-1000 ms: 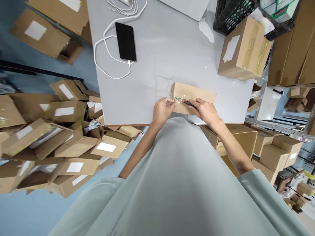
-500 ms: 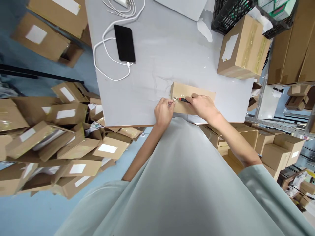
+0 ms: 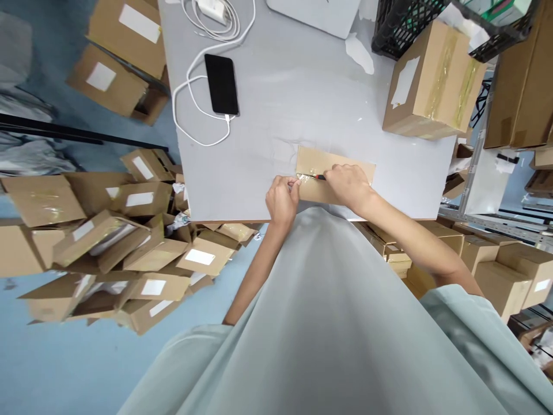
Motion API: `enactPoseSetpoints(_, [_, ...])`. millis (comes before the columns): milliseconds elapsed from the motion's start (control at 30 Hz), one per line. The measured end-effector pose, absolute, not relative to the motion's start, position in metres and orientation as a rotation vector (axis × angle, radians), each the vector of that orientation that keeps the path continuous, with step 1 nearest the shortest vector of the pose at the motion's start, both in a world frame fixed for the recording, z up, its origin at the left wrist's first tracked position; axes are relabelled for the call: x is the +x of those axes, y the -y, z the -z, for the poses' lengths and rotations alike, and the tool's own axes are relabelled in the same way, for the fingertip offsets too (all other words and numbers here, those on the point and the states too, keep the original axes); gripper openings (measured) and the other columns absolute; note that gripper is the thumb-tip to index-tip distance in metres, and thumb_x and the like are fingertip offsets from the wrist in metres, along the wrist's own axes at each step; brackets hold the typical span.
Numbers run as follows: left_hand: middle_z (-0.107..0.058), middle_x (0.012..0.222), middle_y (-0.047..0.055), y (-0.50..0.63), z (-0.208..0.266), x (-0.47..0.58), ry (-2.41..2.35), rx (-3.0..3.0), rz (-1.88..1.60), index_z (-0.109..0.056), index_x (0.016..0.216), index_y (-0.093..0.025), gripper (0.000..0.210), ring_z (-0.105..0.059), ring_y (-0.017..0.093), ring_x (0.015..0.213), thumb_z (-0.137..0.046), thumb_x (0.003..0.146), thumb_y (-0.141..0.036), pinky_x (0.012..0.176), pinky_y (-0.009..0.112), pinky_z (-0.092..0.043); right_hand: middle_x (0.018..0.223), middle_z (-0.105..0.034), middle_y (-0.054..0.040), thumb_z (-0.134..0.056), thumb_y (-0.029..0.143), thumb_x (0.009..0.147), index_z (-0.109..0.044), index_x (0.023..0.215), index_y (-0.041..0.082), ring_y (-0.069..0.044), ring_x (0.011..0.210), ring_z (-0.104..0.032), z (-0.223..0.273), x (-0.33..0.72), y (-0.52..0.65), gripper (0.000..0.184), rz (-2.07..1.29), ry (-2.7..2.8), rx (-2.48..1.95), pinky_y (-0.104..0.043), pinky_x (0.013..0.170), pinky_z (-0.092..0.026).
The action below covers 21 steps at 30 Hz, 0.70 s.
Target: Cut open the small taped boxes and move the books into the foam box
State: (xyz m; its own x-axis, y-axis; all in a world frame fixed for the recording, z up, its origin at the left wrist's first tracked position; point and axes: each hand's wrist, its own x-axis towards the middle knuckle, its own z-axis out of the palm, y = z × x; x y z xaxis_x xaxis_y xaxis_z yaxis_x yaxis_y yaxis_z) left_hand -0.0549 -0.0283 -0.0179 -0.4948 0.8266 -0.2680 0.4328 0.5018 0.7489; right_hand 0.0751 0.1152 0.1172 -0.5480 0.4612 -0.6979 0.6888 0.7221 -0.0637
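A small flat cardboard box (image 3: pixel 315 193) lies on the table near its front edge. Clear tape (image 3: pixel 304 178) glints along its left end. My right hand (image 3: pixel 348 185) is closed around a slim knife (image 3: pixel 318 177) with a black and red handle; its thin tip points left, over the taped end. At that same end, my left hand (image 3: pixel 283 199) is closed, thumb and fingertips pinched together beside the tape. Whether a bit of tape is between these fingers is too small to make out.
A black phone (image 3: pixel 222 85) on a white cable (image 3: pixel 175 106) lies at the table's left. Back right stand a taped carton (image 3: pixel 432 86) and a black crate (image 3: pixel 391 29). A pale grey device (image 3: pixel 317 14) is at the far edge. Opened cartons (image 3: pixel 164 253) pile up on the left floor.
The knife and my right hand have shifted slightly left, with the tip now nearer the box's left end. My left hand stays at that end. The whole view has turned a little.
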Motion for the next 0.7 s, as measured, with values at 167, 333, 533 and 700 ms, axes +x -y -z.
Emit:
enactPoseSetpoints(167, [-0.075,0.110,0.011,0.028,0.015,-0.050,-2.164,0.987,-0.816,-0.074,0.103,-0.024,0.022,-0.070,0.028,0.092,-0.062,0.107,-0.042,0.101,0.042,-0.053,0.115,-0.080,-0.0220,-0.050,0.018,0.110,-0.079,0.131,0.017,-0.031,0.105,-0.078,-0.120,0.112,-0.114,0.036,0.408,-2.241,0.911,-0.039,0.086,-0.055])
enactPoseSetpoints(333, [-0.075,0.109,0.011,0.026,0.017,-0.046,-2.223,0.992,-0.800,-0.074,0.101,-0.025,0.017,-0.070,0.028,0.091,-0.065,0.104,-0.038,0.101,0.044,-0.053,0.114,-0.080,-0.0232,-0.050,0.007,0.106,-0.081,0.126,0.016,-0.031,0.101,-0.079,-0.125,0.170,-0.121,0.039,0.375,-2.156,1.037,-0.038,0.081,-0.053])
enactPoseSetpoints(533, [-0.076,0.106,0.011,0.020,0.014,-0.038,-2.309,1.006,-0.741,-0.074,0.099,-0.024,0.019,-0.069,0.028,0.086,-0.066,0.102,-0.041,0.100,0.045,-0.055,0.110,-0.080,-0.0203,-0.055,0.018,0.108,-0.083,0.126,0.020,-0.029,0.092,-0.075,-0.116,0.258,-0.131,0.034,0.339,-2.078,1.154,-0.037,0.075,-0.049])
enactPoseSetpoints(700, [-0.076,0.110,0.011,0.011,0.005,-0.025,-2.356,1.020,-0.544,-0.073,0.103,-0.022,0.017,-0.070,0.027,0.090,-0.065,0.102,-0.036,0.100,0.043,-0.055,0.119,-0.079,-0.0158,-0.054,0.019,0.109,-0.081,0.135,0.027,-0.028,0.099,-0.073,-0.119,0.295,-0.130,0.037,0.529,-2.020,1.257,-0.035,0.078,-0.044])
